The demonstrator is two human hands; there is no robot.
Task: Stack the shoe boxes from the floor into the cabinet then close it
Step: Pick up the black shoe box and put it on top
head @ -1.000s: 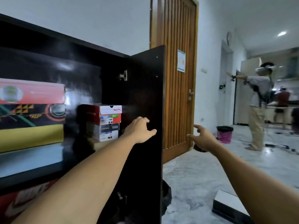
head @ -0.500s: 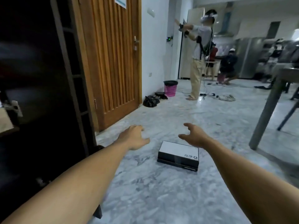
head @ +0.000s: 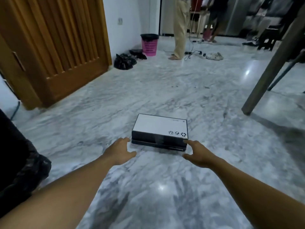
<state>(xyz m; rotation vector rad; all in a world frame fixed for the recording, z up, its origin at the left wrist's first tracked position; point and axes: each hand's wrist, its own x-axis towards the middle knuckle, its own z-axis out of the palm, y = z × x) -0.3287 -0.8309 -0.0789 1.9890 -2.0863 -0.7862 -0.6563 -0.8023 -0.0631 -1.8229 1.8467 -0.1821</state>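
View has swung from the cabinet down to the grey marble floor (head: 148, 90). A flat black cardboard shoe box with white lid (head: 160, 128) lies there. Left hand (head: 119, 150) and right hand (head: 197, 154), fingers spread and empty, now flank its near corners; pickup appears imminent.

Shoe box (head: 159, 129): single, flat rectangular carton, lid on and closed. Lid top white with thin dark border; three small dark printed symbols, one a recycling mark, at its near right corner; faint small print at far right corner. Side walls black, glossy, with a darker base edge showing under the lid skirt. Lies flat on grey-white marbled floor, long side facing the viewer, turned slightly so the right end sits a little nearer. Position: centre of view, just toward 12 o'clock from the two outstretched hands, near corners at roughly 11 and 1 o'clock of them.
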